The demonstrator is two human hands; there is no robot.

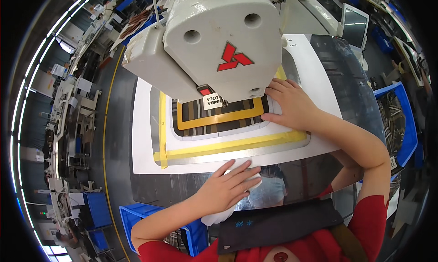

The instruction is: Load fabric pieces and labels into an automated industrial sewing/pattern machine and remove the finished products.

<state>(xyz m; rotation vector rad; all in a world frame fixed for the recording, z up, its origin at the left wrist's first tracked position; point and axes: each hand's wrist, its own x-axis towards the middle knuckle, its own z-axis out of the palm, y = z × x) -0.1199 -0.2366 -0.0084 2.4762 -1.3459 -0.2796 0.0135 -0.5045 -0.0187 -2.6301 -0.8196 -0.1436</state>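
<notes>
Beyond my spread left hand [222,189], resting on white cloth [221,217], plaid fabric [205,132] is lying, its right edge touching my unclenched right hand [289,106].

One bare left hand [228,185] and one bare right hand [290,106] make two. Just left of the right one are one yellow rectangular frame [223,120] and one brown striped fabric piece [219,129]; ahead of both, one white machine head [228,29]; well beyond the right, one dark-screened monitor [356,29].
</notes>
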